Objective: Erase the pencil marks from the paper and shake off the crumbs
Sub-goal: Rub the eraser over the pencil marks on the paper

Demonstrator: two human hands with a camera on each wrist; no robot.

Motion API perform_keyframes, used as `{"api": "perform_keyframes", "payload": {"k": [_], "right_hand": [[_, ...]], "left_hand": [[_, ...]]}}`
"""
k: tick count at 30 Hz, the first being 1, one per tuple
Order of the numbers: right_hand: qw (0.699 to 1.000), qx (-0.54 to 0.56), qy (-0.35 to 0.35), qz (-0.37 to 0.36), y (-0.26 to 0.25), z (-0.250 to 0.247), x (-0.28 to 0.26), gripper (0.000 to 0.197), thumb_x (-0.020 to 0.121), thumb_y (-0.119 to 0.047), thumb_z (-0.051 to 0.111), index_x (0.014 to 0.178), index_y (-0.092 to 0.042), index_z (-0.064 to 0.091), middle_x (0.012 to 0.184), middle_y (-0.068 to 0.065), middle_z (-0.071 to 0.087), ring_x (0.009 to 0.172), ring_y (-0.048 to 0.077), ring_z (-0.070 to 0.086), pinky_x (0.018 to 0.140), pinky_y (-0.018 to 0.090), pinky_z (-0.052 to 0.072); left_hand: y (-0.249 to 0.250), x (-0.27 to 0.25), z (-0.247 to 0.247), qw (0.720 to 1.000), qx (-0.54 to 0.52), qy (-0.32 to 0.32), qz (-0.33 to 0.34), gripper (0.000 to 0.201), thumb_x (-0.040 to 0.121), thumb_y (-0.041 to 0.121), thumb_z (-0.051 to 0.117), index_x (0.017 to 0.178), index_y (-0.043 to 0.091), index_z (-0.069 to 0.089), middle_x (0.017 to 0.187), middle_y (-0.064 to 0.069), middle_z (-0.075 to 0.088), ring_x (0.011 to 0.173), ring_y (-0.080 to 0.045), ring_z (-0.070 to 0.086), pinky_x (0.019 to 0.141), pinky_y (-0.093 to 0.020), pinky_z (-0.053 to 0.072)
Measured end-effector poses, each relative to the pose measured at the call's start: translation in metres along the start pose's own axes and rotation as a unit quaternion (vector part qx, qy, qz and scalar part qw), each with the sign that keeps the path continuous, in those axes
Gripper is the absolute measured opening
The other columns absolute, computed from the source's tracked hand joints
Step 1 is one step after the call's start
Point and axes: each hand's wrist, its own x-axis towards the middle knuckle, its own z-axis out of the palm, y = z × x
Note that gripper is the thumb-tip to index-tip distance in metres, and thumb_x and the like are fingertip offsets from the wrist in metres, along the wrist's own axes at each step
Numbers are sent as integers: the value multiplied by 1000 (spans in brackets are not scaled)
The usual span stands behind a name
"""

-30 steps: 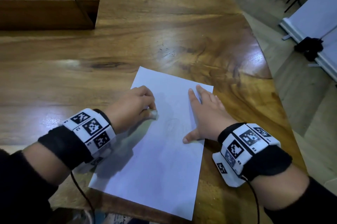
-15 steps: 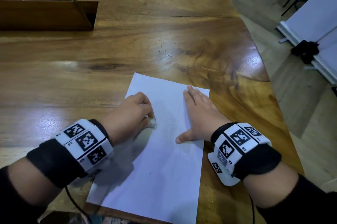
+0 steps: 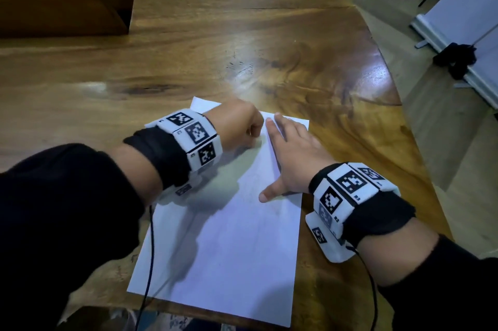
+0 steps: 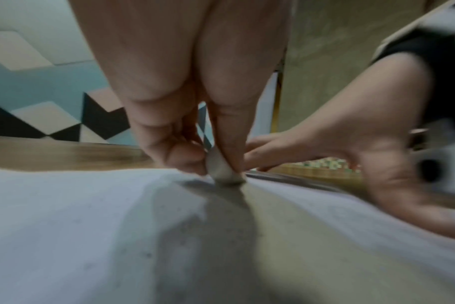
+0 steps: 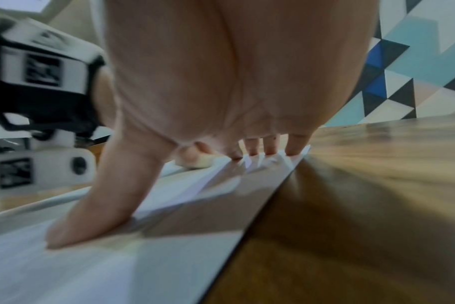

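A white sheet of paper lies on the wooden table near its front edge. My left hand pinches a small whitish eraser between thumb and fingertips and presses it on the paper near the sheet's far end. Faint pencil marks show near the sheet's middle. My right hand lies flat, fingers spread, on the paper's right side; its fingertips reach the far edge. The eraser sits just left of those fingers. Tiny dark crumbs dot the paper.
A brown open wooden box stands at the table's back left. The table's curved right edge drops to the floor. A white board on a stand and a black object are on the floor to the right.
My left hand has slid the eraser forward and to the right, up toward the sheet's far end beside my right fingers. My right hand stays flat on the paper.
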Motion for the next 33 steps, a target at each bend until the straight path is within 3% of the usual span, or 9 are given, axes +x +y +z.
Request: {"api": "perform_keyframes", "payload": {"k": [3,6,9,15,19,22,24,27,33], "right_hand": [[1000,-4,-1,1,0,0,0,141,57,-65,77,150,-18,-18,157,-1,-22,146,20,-14,117,35,2],[1000,-15,-8,3,-1,0,2,141,57,-66,76,149,-17,-19,157,0,-23,146,21,-15,117,36,2],[1000,-19,-9,3,-2,0,2,141,58,-67,76,149,-17,-19,157,1,-22,146,21,-15,117,36,3],[1000,-12,-9,6,-2,0,2,142,56,-66,77,149,-17,-19,157,1,-23,146,22,-14,117,37,4],[1000,-19,-13,7,-1,1,2,141,58,-67,76,149,-17,-20,157,1,-23,145,21,-15,117,37,3],[1000,-19,-13,5,-1,1,2,141,58,-66,76,149,-17,-19,157,1,-22,146,21,-15,117,37,4],[1000,-16,-9,5,-1,1,3,141,57,-66,76,149,-17,-19,158,1,-22,146,21,-15,117,37,4],[1000,-19,-11,7,-1,2,2,142,57,-67,76,149,-16,-20,157,1,-23,146,22,-15,117,38,5],[1000,-22,-14,5,0,2,4,142,57,-68,75,149,-17,-20,157,1,-24,145,22,-16,117,37,3]], "left_hand": [[1,-6,-3,998,10,-61,20,9,73,20,70,70,18,62,56,11,50,56,-9,45,51,-18,34],[4,9,-8,1000,4,13,-11,11,75,17,66,83,9,66,70,-2,55,70,-20,49,63,-25,38],[8,12,-2,999,6,45,-18,7,79,14,61,82,8,62,72,-4,53,74,-22,48,64,-26,34],[0,-11,-3,995,15,-94,0,7,73,21,69,75,17,64,62,9,54,63,-14,51,61,-25,37],[5,14,-4,999,12,31,-12,13,79,16,61,88,8,62,90,-11,66,82,-25,54,68,-29,39],[6,4,6,997,10,70,13,9,81,14,57,81,6,60,81,-12,59,81,-32,54,62,-27,29],[1,-16,11,999,3,7,40,11,78,15,60,68,16,55,64,1,49,68,-26,49,58,-24,24],[-1,-28,9,994,12,-100,42,11,74,21,67,68,20,58,56,12,49,58,-13,47,58,-24,34],[8,13,-6,999,7,45,8,15,79,16,62,88,5,64,83,-13,64,80,-27,54,64,-24,32]]}}
